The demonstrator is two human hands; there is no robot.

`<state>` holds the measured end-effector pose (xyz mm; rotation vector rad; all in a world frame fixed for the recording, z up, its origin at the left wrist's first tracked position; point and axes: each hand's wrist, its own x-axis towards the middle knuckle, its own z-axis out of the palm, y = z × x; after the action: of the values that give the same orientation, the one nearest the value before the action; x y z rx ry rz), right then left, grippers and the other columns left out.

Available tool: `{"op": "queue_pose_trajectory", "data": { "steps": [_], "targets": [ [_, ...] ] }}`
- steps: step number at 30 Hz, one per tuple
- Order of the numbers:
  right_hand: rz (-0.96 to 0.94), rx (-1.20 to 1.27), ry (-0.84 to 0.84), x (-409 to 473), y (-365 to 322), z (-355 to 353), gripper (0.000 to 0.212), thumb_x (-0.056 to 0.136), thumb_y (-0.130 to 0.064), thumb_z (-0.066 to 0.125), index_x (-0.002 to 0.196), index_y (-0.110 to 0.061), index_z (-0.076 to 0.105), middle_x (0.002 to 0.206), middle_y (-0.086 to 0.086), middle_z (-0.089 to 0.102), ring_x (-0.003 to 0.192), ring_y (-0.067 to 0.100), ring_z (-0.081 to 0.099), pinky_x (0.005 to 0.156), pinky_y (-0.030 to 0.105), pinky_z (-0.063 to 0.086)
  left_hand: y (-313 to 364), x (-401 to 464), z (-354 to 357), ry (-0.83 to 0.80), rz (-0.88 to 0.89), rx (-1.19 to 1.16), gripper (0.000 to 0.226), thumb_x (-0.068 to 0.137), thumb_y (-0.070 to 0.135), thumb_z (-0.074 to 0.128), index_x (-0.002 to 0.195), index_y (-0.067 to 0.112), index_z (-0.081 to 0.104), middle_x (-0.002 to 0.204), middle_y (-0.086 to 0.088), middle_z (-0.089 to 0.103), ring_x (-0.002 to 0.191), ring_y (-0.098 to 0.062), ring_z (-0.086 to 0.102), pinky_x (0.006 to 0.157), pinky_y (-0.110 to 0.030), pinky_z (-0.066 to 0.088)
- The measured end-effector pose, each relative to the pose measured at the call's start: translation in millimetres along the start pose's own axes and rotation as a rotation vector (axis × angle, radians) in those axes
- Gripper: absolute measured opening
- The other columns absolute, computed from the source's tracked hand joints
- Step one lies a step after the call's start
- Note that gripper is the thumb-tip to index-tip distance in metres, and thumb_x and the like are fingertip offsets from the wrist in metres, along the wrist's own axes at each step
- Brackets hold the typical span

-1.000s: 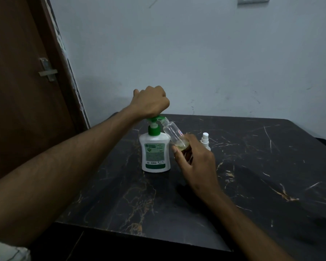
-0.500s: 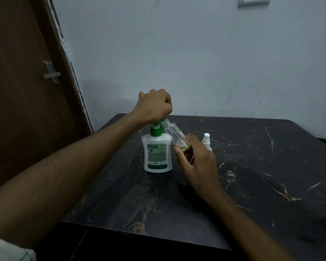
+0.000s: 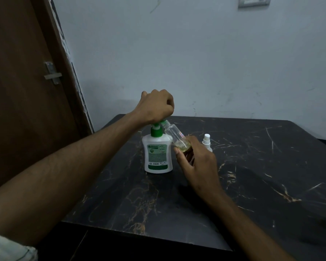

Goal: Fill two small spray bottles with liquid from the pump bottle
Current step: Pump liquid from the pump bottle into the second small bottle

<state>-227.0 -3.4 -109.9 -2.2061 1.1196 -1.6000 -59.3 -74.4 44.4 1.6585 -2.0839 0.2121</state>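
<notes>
A white pump bottle (image 3: 158,157) with a green collar and pump head stands on the dark marble table (image 3: 252,166). My left hand (image 3: 155,106) is curled into a fist on top of the pump head and covers most of it. My right hand (image 3: 196,164) grips the base of a small clear spray bottle (image 3: 175,137), tilted with its open neck against the green nozzle. A little yellowish liquid lies in its bottom. A second small spray bottle (image 3: 207,141) with a white sprayer top stands just behind my right hand, partly hidden.
A brown wooden door (image 3: 23,91) with a metal latch (image 3: 52,73) stands at the left. A pale wall (image 3: 196,63) rises behind the table, with a switch plate (image 3: 253,1) at the top right. The table's front edge runs close to me.
The pump head sits slightly higher under my left fist than a second ago. The tilted small bottle stays at the nozzle in my right hand. The view has drifted a little.
</notes>
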Motion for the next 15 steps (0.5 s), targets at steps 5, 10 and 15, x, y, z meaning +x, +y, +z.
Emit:
{"op": "queue_pose_trajectory", "data": {
  "steps": [5,10,15],
  "targets": [
    [-0.002,0.015,0.002,1.4,-2.3,-1.0,0.017,0.103,-0.044,0.059,0.114,-0.031,0.058,0.09,-0.022,0.058,0.083,0.0,0.06,0.066,0.013,0.047,1.4,1.1,-6.4,0.014,0.03,0.003,0.026,0.084,0.015,0.057,0.1,0.019,0.077,0.099,0.005,0.075,0.094,-0.019,0.065,0.102,-0.047,0.034],
    [0.003,0.005,0.006,-0.1,-0.8,-0.4,0.016,0.103,-0.043,0.06,0.113,-0.03,0.058,0.091,-0.02,0.059,0.084,0.003,0.06,0.066,0.014,0.047,1.1,-1.3,0.1,-0.007,0.034,-0.016,0.024,0.085,0.013,0.058,0.099,0.018,0.076,0.099,0.004,0.074,0.094,-0.018,0.065,0.103,-0.047,0.033],
    [0.004,0.009,-0.001,0.5,-2.1,-1.6,0.019,0.103,-0.045,0.058,0.116,-0.032,0.057,0.091,-0.018,0.06,0.084,0.001,0.062,0.067,0.02,0.053,3.1,0.9,-6.1,0.029,0.041,0.005,0.02,0.078,0.01,0.055,0.083,0.016,0.074,0.086,0.006,0.073,0.086,-0.021,0.065,0.099,-0.046,0.034]
  ]
}}
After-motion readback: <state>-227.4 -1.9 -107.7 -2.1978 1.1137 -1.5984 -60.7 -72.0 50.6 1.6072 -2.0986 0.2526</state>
